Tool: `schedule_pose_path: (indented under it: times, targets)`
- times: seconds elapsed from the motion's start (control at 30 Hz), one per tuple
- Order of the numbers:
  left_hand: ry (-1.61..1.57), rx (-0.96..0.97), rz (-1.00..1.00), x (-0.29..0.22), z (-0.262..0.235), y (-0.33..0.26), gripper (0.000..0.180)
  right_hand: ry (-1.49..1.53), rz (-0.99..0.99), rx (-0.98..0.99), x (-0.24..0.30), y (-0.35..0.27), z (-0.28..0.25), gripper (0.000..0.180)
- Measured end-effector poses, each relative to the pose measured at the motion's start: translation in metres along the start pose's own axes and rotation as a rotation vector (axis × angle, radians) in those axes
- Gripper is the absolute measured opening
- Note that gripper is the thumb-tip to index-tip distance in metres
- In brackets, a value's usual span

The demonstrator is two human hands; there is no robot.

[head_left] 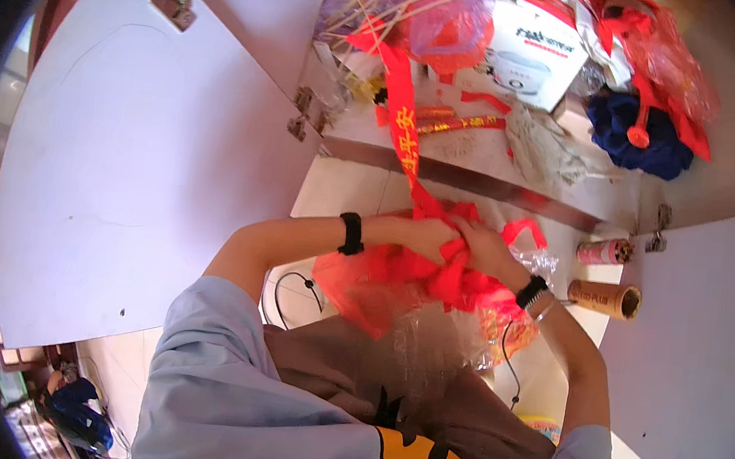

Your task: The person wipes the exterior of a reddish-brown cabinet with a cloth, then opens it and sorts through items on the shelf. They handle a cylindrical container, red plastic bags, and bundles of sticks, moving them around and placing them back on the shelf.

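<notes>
A long red ribbon [402, 126] with yellow printing runs down from the cabinet shelf to my hands, which are close together above my lap. My left hand [427, 238] is closed on the ribbon where it gathers. Right beside it, my right hand [488, 249] is closed on the same bunched red cloth, though its fingertips are partly hidden. Loose red folds hang beneath both hands. Under them, a thin translucent red plastic bag [352, 286] and crinkled clear plastic wrap [427, 348] spread over my knees.
White cabinet doors [135, 178] stand swung out on both sides. The shelf [469, 155] holds thin wooden sticks [400, 4], a white box [534, 54], dark blue cloth [637, 132] and red plastic. To the right are a cardboard tube [604, 298] and a pink cylinder [604, 251].
</notes>
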State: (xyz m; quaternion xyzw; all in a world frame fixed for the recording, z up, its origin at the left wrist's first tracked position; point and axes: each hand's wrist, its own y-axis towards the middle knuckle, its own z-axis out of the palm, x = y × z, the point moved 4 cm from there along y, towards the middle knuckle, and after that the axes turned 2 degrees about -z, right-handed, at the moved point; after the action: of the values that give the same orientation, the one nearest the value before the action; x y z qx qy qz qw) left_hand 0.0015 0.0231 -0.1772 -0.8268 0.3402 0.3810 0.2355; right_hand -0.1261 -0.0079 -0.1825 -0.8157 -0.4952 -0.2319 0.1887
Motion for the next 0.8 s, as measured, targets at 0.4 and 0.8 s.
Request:
schedule_pose_path:
  times: [0.4,0.8]
  targets:
    - [0.866,-0.980,0.011,-0.035,-0.173,-0.043,0.016,-0.128,-0.071,0.503,0.026,-0.063,0.016,0.019]
    - [0.602,-0.429,0.012,-0.037,-0.083,-0.018,0.032,0.102,-0.305,0.006,0.030,-0.041,-0.024,0.050]
